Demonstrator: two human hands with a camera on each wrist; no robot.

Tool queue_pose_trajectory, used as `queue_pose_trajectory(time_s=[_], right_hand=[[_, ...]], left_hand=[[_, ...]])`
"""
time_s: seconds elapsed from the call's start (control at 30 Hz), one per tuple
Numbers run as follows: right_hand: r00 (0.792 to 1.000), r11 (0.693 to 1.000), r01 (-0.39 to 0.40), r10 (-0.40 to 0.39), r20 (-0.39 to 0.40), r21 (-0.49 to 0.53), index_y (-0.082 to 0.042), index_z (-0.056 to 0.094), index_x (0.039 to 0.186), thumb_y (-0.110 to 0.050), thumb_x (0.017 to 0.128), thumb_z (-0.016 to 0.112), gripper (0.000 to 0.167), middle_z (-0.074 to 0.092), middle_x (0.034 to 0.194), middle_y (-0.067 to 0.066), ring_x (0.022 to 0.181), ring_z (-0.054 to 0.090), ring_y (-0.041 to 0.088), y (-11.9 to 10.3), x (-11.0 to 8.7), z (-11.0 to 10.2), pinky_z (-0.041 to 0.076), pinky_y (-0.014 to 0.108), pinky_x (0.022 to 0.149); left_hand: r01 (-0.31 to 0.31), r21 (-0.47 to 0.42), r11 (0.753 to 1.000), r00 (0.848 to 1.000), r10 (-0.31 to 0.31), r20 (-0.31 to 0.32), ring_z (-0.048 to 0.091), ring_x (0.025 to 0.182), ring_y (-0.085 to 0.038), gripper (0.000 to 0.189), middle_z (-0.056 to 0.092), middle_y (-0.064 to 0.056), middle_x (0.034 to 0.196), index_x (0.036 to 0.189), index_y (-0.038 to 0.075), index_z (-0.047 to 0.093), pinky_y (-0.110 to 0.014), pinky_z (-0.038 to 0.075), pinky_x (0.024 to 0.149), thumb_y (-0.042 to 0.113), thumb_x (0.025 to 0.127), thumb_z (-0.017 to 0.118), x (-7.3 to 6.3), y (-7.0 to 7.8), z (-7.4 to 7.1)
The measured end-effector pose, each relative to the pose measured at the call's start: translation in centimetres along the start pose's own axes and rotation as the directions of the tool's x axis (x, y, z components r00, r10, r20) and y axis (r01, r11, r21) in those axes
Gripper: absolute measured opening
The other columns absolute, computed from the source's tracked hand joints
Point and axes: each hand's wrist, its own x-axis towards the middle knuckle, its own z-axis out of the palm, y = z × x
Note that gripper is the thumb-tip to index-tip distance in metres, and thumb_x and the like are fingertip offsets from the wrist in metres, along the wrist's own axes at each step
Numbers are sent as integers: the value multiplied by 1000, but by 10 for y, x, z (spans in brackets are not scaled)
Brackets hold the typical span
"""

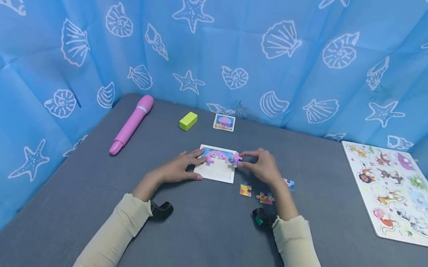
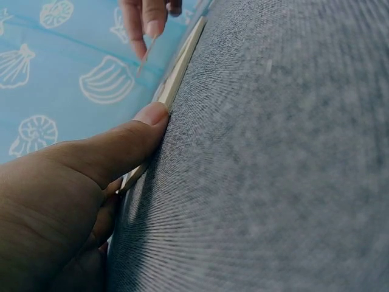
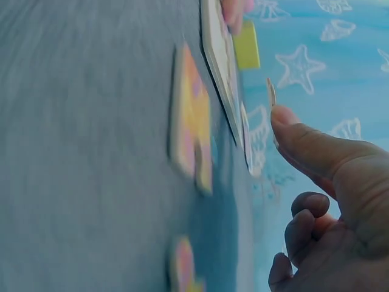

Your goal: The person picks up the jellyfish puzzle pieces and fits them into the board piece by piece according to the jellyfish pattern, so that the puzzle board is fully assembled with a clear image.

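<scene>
A small white-framed puzzle board [image 1: 213, 175] lies on the table, its upper part filled with a pink sea creature with eyes. My left hand [image 1: 179, 167] holds its left side, fingers over the upper left and thumb [image 2: 152, 115] against the near edge. Between right thumb and fingers, my right hand [image 1: 261, 165] pinches a pink and blue puzzle piece [image 1: 236, 159] over the board's right edge. In the right wrist view that piece [image 3: 271, 91] shows edge-on, above the table. Loose puzzle pieces, one yellow and pink [image 1: 245, 189] and another purple and yellow [image 1: 266, 198], lie right of the board.
Partly behind the right wrist lies a blue puzzle piece [image 1: 289, 184]. Beyond the board are a picture card [image 1: 224, 122] and a lime-green block [image 1: 188, 121]. A pink wand-like cylinder [image 1: 131, 125] lies left, and a large animal puzzle board [image 1: 405, 196] right. A blue curtain [image 1: 218, 50] hangs behind.
</scene>
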Motion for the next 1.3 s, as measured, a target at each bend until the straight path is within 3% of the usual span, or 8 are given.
queue_pose_trajectory(time_s=[0.27,0.6,0.77,0.87,0.97,1.3], right_hand=[[999,1000,16,-17,28,23,-9,70,106,-21,78,73,31,50,78,7,69,36,18,-8,6,18,30,28,60],[998,999,31,-29,55,-22,-9,71,105,-21,79,71,28,50,75,7,67,40,18,-22,11,33,30,28,58],[998,998,-6,9,58,-57,-11,71,104,-24,78,73,29,61,90,12,82,51,24,-26,15,39,37,39,76],[997,998,-26,30,64,-64,-12,71,105,-25,78,73,31,63,101,14,95,54,28,-27,17,42,34,49,89],[997,998,-32,37,74,-60,-11,71,106,-25,77,74,32,64,105,13,101,54,29,-28,18,43,31,54,94],[999,998,4,0,49,-68,-15,69,110,-27,77,74,35,58,84,10,77,49,21,-34,18,46,33,43,77]], left_hand=[[-7,-8,1000,1000,7,11,12,143,-25,66,16,-9,154,142,9,34,-52,4,114,32,87,62,0,-1,2],[-25,-13,1000,1000,25,-3,13,143,-25,65,16,-9,154,141,10,35,-52,4,114,32,87,62,0,-3,2],[-21,-14,1000,1000,21,1,12,143,-24,65,16,-9,154,142,10,35,-52,4,114,33,87,62,-1,-3,2],[-20,-24,1000,1000,20,-3,12,143,-24,65,16,-9,154,141,9,35,-51,3,114,32,87,62,-1,-3,1],[-26,-21,999,1000,26,-3,12,143,-24,65,16,-9,154,141,9,35,-52,3,114,31,87,62,-1,-3,1],[-17,-18,1000,1000,17,1,12,143,-24,65,16,-9,154,141,9,35,-51,3,114,33,87,62,-3,-1,-1]])
